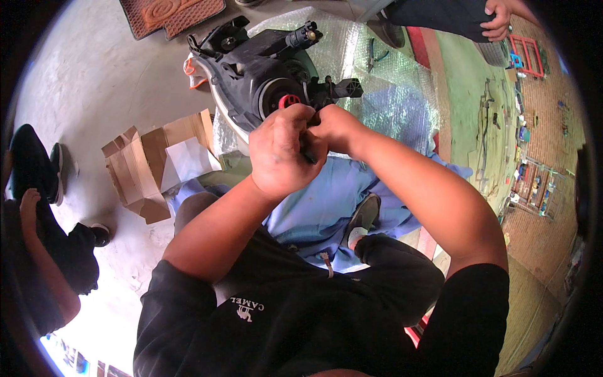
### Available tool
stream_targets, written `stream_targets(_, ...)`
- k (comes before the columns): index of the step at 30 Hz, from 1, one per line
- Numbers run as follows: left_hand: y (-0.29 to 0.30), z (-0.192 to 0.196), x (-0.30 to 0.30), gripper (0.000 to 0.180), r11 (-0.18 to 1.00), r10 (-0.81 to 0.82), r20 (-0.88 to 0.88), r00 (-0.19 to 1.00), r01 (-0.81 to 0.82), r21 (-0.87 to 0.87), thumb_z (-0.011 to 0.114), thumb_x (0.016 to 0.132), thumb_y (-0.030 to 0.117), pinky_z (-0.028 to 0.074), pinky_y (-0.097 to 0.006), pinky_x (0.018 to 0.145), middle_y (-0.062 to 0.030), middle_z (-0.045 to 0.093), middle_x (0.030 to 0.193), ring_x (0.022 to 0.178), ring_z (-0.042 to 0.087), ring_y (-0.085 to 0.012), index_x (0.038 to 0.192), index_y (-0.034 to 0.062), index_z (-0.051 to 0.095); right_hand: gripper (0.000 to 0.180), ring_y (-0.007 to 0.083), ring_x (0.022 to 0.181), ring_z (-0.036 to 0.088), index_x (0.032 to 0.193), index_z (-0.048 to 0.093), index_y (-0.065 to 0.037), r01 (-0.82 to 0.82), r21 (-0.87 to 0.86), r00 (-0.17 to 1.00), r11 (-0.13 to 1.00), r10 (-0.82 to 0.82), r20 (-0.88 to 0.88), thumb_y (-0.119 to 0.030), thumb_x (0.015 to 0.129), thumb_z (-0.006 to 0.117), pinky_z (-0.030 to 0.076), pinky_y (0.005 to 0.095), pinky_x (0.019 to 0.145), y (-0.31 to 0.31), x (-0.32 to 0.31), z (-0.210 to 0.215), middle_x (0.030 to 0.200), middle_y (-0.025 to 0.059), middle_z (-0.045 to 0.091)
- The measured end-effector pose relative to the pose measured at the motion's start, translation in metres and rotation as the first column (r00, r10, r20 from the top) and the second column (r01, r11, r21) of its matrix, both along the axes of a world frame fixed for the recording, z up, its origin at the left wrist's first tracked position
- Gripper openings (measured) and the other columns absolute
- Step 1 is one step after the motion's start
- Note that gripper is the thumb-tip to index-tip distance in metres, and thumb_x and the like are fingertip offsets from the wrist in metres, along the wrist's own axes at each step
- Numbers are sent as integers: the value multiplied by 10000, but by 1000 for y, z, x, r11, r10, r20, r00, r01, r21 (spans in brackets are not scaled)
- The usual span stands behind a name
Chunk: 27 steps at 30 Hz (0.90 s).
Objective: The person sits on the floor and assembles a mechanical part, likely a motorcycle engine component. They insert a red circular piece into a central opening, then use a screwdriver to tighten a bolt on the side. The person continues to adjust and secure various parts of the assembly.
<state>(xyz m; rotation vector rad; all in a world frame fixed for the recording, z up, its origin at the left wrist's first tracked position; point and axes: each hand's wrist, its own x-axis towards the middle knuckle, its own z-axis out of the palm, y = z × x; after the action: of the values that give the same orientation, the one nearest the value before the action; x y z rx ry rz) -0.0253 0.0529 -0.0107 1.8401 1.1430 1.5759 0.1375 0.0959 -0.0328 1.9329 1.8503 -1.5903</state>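
Observation:
A black car headlight housing (248, 69) lies back side up at the top centre, a pale lens rim along its edge. My left hand (282, 147) is closed at its near side, just below a red round part (289, 100) set in the housing's round opening. Against it, my right hand (336, 129) is also closed, its fingers mostly hidden behind the left. A short dark end (308, 154) pokes out between the hands; what it belongs to is covered. Beside the right hand, a black ribbed connector piece (347, 88) juts from the housing.
Bubble wrap (402, 94) and a blue cloth (308, 213) lie beneath; pliers (375, 56) rest on the wrap. An opened cardboard box (135, 169) stands left, a white-orange glove (195, 70) beyond. Other people are at far left (47, 251) and top right (440, 19).

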Motion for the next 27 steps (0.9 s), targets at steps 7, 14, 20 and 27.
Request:
stream_targets(7,0,2,-4,505,999,-5,-29,1000,7,40,626,694,-97,410,-274,466,-48,500,594,468,525,-171,1156,-12,441,386,120,761,594,853,711,30,-107,-43,993,993,109,53,-332,732,765,496,340,682,-3,0,-14,786,74,689)
stream_targets(14,0,-2,-1,500,999,-15,0,1000,15,41,646,673,-80,467,-316,502,-73,560,666,532,577,-220,1133,1,469,216,373,767,683,822,691,81,106,-63,986,992,-113,-121,-74,682,639,518,429,705,-13,-2,-27,815,269,681)
stream_targets(20,1,-4,-2,479,996,-9,-38,999,12,83,665,687,-83,473,-297,487,-86,598,741,504,584,-196,1125,-12,485,225,263,726,654,846,698,85,198,-195,966,960,-225,-124,-82,702,654,502,408,659,-12,1,-22,789,194,682)
stream_targets(27,2,-4,0,452,998,2,-19,1000,-1,55,686,682,-66,493,-306,493,-96,603,830,540,605,-200,1098,-22,514,339,324,700,671,801,670,120,115,-107,990,988,-123,-70,-207,711,664,508,426,662,-4,7,-37,752,286,653)
